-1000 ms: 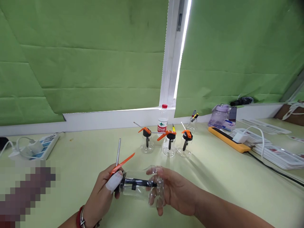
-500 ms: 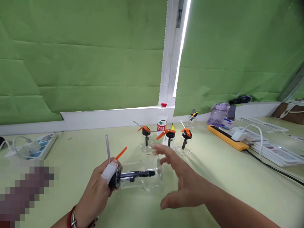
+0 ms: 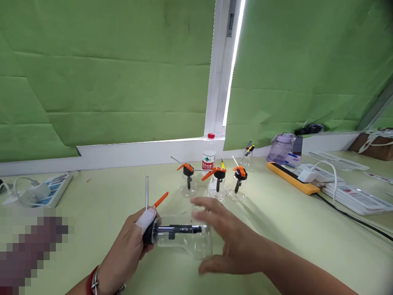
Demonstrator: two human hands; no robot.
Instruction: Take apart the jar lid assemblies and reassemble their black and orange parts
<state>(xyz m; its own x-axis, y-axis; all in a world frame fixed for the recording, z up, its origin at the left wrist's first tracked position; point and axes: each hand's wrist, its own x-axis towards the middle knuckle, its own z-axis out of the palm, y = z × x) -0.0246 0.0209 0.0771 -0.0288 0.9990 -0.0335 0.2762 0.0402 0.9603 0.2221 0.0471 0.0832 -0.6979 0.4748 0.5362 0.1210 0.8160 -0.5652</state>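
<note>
My left hand (image 3: 127,246) grips the black cap of a clear glass bottle (image 3: 187,239) that lies on its side above the table. The cap carries a metal spout and an orange lever (image 3: 160,199), both sticking up past my bandaged thumb. A black tube runs inside the glass. My right hand (image 3: 225,237) is just to the right of the bottle's base, fingers stretched and spread, cupped near the glass and holding nothing.
Three similar upright glass bottles with orange levers (image 3: 217,182) stand further back, with a water bottle (image 3: 208,155) behind them. A white power strip (image 3: 46,189) lies at left. An orange power strip (image 3: 291,178), cable, purple jug (image 3: 281,148) and stacked papers lie at right.
My right hand let go of the bottle's base and drew away with fingers spread; now it hovers close again. My left hand kept its grip and tilted the spout more upright.
</note>
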